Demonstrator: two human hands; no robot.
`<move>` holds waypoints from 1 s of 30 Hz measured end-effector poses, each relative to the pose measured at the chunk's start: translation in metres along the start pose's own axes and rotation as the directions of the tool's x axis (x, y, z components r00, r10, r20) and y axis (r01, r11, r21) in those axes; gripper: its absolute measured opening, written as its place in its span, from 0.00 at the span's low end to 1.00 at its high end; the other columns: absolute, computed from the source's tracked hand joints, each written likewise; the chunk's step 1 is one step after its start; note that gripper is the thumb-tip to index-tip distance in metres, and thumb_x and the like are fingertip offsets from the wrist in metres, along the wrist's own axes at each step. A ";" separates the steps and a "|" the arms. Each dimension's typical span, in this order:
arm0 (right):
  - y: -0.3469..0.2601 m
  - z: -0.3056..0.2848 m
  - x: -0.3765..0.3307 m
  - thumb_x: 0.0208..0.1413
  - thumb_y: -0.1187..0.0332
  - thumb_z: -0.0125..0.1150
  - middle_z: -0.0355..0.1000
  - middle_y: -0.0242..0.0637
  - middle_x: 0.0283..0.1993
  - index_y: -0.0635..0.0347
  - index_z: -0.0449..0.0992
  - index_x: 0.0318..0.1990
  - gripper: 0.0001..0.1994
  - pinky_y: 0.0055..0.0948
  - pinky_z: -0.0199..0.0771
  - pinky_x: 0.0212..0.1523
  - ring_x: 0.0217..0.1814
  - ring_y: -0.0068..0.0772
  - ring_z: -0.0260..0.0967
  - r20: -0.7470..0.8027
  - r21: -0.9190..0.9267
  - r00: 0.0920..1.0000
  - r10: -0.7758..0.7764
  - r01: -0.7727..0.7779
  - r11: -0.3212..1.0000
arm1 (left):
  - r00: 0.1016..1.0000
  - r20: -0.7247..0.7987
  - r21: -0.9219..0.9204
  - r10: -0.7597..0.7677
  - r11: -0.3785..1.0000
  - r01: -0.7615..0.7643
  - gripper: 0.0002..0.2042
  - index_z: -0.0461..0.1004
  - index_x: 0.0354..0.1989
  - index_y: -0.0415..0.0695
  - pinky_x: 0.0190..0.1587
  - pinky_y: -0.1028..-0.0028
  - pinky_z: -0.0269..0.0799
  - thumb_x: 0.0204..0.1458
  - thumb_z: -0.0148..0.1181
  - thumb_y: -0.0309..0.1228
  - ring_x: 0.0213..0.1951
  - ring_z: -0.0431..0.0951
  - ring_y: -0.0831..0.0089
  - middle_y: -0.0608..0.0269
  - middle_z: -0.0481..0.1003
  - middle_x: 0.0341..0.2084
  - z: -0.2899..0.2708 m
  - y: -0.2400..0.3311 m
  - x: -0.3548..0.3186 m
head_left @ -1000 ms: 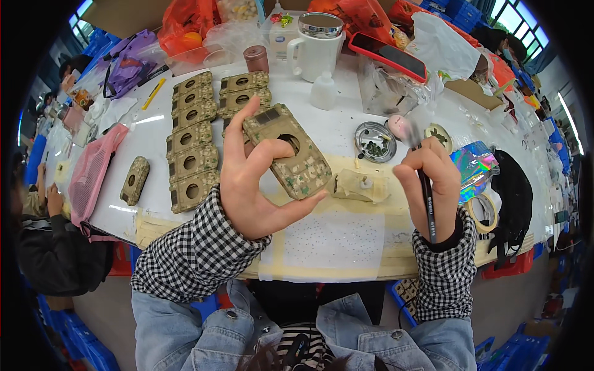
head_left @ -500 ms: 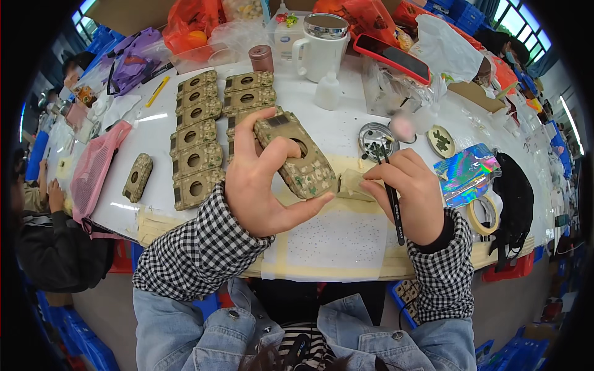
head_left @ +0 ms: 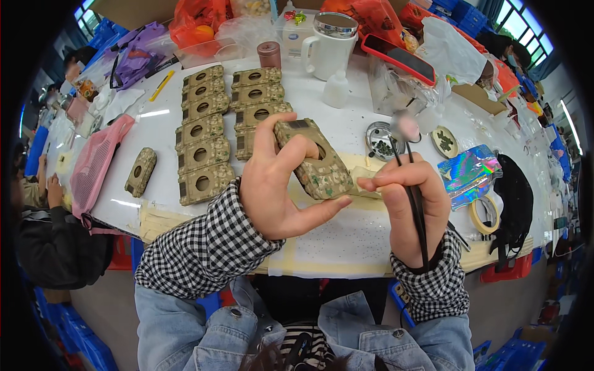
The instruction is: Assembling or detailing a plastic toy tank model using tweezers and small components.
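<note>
My left hand [head_left: 272, 201] grips a camouflage-painted model tank hull [head_left: 315, 167] between thumb and fingers, tilted above the table. A round hole shows in its top. My right hand [head_left: 411, 201] holds black tweezers [head_left: 419, 226] against its palm, their tips pointing away from me. Its thumb and index finger are pinched together to the right of the hull; whether a tiny part is between them, I cannot make out. Beyond the right hand, a round clear dish [head_left: 370, 134] contains small dark green parts. A second round dish [head_left: 444, 142] with green pieces lies to its right.
Rows of similar hulls [head_left: 201, 151] lie at left, with one separate hull [head_left: 142, 172]. Behind stand a white mug [head_left: 331, 52], a small bottle [head_left: 336, 91] and a red-cased phone [head_left: 399, 60]. Tape [head_left: 484, 214] and a black bag [head_left: 516, 198] lie at right.
My right hand has turned and drawn back from the dish; the tweezers now lie along its palm rather than pointing down into the parts. The left hand still holds the hull.
</note>
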State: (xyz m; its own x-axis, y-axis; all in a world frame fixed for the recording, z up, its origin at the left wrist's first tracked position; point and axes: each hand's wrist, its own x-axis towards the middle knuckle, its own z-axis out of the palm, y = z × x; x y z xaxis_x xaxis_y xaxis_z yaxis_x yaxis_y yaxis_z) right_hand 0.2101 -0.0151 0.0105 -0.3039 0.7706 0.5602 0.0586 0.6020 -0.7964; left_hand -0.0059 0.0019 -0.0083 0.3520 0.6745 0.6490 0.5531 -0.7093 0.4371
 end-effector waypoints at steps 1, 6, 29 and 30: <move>0.001 0.002 -0.001 0.57 0.79 0.56 0.72 0.38 0.35 0.65 0.71 0.40 0.04 0.24 0.61 0.40 0.32 0.25 0.61 0.001 -0.021 1.000 -0.006 0.006 1.000 | 1.000 -0.003 -0.005 -0.005 1.000 0.005 0.25 0.67 0.37 0.38 0.52 0.54 0.66 0.34 0.74 0.37 0.57 0.62 0.43 0.39 0.67 0.43 0.000 0.001 0.000; 0.005 0.013 -0.002 0.59 0.78 0.55 0.73 0.37 0.34 0.64 0.70 0.39 0.02 0.22 0.62 0.38 0.33 0.23 0.61 -0.039 0.065 0.998 0.053 -0.051 0.997 | 0.999 -0.025 -0.006 -0.020 1.000 0.020 0.25 0.67 0.36 0.38 0.51 0.56 0.67 0.34 0.74 0.38 0.58 0.62 0.44 0.38 0.66 0.45 0.000 0.001 -0.003; 0.009 0.011 -0.003 0.58 0.78 0.57 0.73 0.36 0.33 0.64 0.72 0.38 0.03 0.22 0.62 0.36 0.31 0.23 0.60 -0.025 -0.029 1.000 -0.016 0.016 0.999 | 0.999 -0.049 0.020 0.007 1.000 -0.006 0.24 0.69 0.35 0.38 0.50 0.58 0.69 0.33 0.75 0.38 0.58 0.63 0.46 0.34 0.61 0.49 -0.001 0.006 -0.001; 0.008 0.012 -0.003 0.58 0.78 0.57 0.73 0.36 0.33 0.63 0.72 0.38 0.03 0.22 0.62 0.36 0.31 0.23 0.60 -0.028 -0.023 1.000 -0.010 0.009 1.000 | 0.999 -0.049 0.020 0.007 1.000 -0.006 0.24 0.69 0.35 0.38 0.50 0.58 0.69 0.33 0.75 0.38 0.58 0.63 0.46 0.34 0.61 0.49 -0.001 0.006 -0.001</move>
State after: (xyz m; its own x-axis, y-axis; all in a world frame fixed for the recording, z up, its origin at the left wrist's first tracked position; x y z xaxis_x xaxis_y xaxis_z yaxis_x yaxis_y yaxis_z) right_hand 0.2002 -0.0148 -0.0003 -0.2776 0.7702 0.5743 0.0776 0.6138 -0.7857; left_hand -0.0039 -0.0033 -0.0056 0.3183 0.6586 0.6819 0.5657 -0.7092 0.4209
